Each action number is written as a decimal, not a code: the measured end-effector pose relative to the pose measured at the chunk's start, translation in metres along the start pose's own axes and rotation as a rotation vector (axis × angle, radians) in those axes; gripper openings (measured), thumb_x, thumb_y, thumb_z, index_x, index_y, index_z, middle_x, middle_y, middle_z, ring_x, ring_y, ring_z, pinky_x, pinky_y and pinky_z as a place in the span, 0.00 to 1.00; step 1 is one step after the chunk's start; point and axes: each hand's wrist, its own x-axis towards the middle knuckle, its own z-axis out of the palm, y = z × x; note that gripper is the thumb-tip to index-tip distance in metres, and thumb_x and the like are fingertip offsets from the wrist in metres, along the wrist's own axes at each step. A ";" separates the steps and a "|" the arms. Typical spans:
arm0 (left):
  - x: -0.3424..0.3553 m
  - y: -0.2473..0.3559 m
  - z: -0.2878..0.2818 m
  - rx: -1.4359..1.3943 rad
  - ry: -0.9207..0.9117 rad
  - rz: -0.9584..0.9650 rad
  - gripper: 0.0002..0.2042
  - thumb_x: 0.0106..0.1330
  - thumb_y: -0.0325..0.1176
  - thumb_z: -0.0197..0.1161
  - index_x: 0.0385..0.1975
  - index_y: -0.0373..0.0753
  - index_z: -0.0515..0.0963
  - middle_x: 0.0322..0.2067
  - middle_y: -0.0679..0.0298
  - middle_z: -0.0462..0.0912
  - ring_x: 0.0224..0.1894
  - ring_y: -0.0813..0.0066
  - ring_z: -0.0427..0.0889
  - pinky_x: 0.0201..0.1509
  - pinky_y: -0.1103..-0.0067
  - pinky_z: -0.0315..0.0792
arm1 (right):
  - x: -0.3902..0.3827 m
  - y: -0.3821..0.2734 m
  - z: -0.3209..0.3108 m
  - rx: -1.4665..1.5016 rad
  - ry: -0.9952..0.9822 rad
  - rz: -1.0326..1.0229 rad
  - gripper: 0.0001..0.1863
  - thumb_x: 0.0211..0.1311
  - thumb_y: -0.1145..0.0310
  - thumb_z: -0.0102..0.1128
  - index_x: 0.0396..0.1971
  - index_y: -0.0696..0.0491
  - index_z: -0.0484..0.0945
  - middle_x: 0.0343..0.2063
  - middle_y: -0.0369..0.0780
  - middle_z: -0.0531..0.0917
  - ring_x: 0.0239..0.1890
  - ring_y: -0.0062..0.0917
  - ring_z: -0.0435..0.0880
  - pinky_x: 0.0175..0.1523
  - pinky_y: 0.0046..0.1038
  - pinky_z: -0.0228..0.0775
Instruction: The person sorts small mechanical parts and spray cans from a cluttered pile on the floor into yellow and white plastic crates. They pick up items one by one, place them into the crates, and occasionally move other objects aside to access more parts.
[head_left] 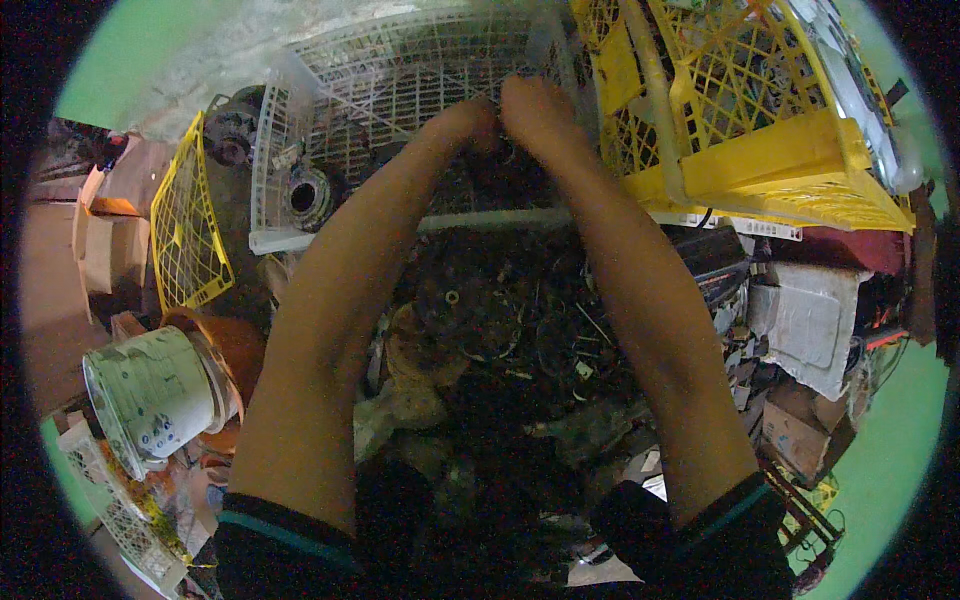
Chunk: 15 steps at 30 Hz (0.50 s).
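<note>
Both arms reach forward over a white plastic crate [300, 70] with latticed walls. My left hand [468, 126] is bent inward, its fingers curled down and mostly hidden in shadow. Close against it on the right, my right hand [535, 108] is closed too, knuckles up. Below them in the crate is a dark mass [505, 182], too dim to name. Whatever the two hands grip is hidden beneath them. A round metal part with a dark hole [309, 196] lies in the crate's near left corner.
Yellow crates [770, 160] stand at the right, another yellow lattice crate [190, 225] at the left. A white bucket [150, 395] lies tipped beside an orange one [245, 350]. Dark scrap [480, 310] covers the ground between my arms. A cardboard box [795, 430] sits at the lower right.
</note>
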 end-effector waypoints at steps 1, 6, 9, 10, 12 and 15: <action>0.000 -0.015 0.004 -0.039 -0.068 -0.035 0.15 0.45 0.35 0.68 0.31 0.33 0.83 0.36 0.49 0.84 0.38 0.53 0.84 0.42 0.63 0.78 | 0.006 -0.003 0.002 -0.038 -0.035 -0.041 0.14 0.54 0.73 0.52 0.40 0.57 0.81 0.41 0.52 0.82 0.43 0.46 0.82 0.47 0.42 0.75; -0.028 0.032 -0.019 0.028 -0.114 0.107 0.13 0.43 0.31 0.68 0.30 0.33 0.83 0.36 0.50 0.84 0.36 0.54 0.84 0.42 0.64 0.78 | 0.008 0.053 0.054 -0.037 -0.276 -0.224 0.14 0.54 0.74 0.53 0.41 0.57 0.80 0.42 0.51 0.82 0.45 0.46 0.82 0.49 0.42 0.74; -0.060 0.042 -0.017 0.045 -0.003 0.064 0.13 0.44 0.32 0.68 0.30 0.32 0.82 0.36 0.49 0.84 0.37 0.53 0.84 0.43 0.64 0.77 | -0.014 0.028 0.036 -0.029 -0.294 -0.295 0.15 0.53 0.74 0.55 0.42 0.57 0.80 0.41 0.51 0.82 0.45 0.44 0.82 0.49 0.42 0.74; -0.068 0.039 -0.003 -0.042 0.114 -0.034 0.14 0.46 0.33 0.68 0.30 0.32 0.82 0.35 0.48 0.84 0.37 0.52 0.84 0.43 0.64 0.77 | -0.019 0.020 0.038 -0.045 -0.277 -0.277 0.15 0.52 0.74 0.55 0.42 0.58 0.79 0.41 0.51 0.82 0.45 0.44 0.82 0.49 0.43 0.74; -0.080 0.046 0.008 -0.176 0.253 -0.055 0.14 0.49 0.35 0.67 0.32 0.32 0.82 0.35 0.46 0.83 0.38 0.50 0.83 0.44 0.63 0.77 | -0.024 0.023 0.046 -0.093 -0.223 -0.172 0.15 0.52 0.73 0.57 0.42 0.59 0.79 0.41 0.52 0.82 0.45 0.44 0.82 0.49 0.43 0.74; -0.091 0.067 -0.009 -0.222 0.295 0.158 0.14 0.53 0.36 0.64 0.33 0.32 0.81 0.34 0.44 0.82 0.39 0.47 0.82 0.44 0.61 0.76 | -0.041 0.043 0.036 -0.105 -0.198 -0.189 0.13 0.53 0.73 0.56 0.39 0.60 0.79 0.38 0.52 0.83 0.44 0.46 0.82 0.48 0.43 0.74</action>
